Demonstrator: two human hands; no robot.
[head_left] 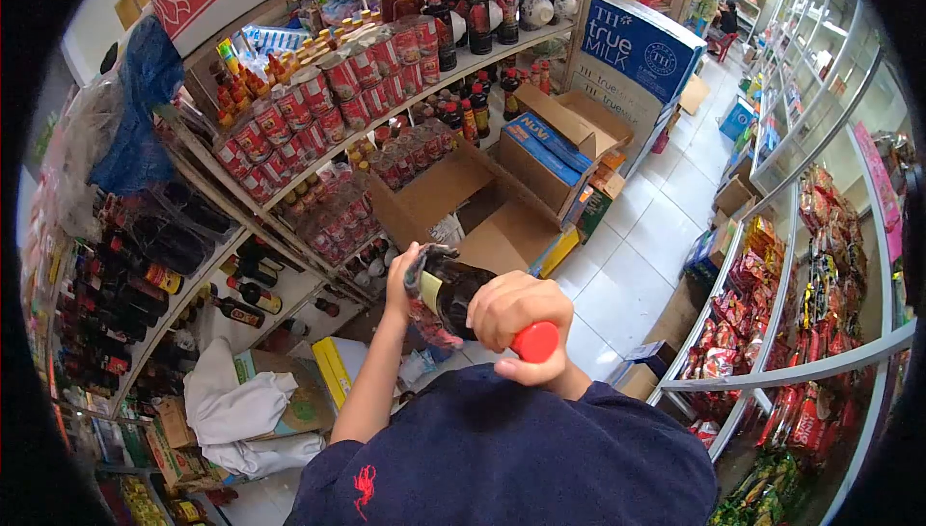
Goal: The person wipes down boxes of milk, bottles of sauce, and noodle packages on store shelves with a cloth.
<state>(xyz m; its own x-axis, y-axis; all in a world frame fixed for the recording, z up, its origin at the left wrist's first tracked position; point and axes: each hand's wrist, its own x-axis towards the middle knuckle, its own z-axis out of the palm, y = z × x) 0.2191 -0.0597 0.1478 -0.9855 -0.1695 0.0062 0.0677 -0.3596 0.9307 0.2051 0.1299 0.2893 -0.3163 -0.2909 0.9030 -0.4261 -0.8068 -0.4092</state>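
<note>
A dark bottle with a red cap [537, 342] and a yellowish label [430, 289] is held lying sideways in front of my chest. My right hand [518, 314] wraps around its neck, just behind the cap. At the other end, my left hand [397, 283] presses a dark and reddish cloth [439, 335] around the bottle's base; some of its fingers are hidden behind the cloth. Beyond the hands stands an open cardboard box [434, 200] with something pale inside.
Shelves at the left hold red-labelled cans [313, 87] and dark bottles [506, 15]. A blue milk carton [641, 49] and a Nuvi box [545, 155] stand ahead. Snack packets [733, 304] fill the right rack. A white cloth [236, 396] lies low left. A person [726, 23] sits far off.
</note>
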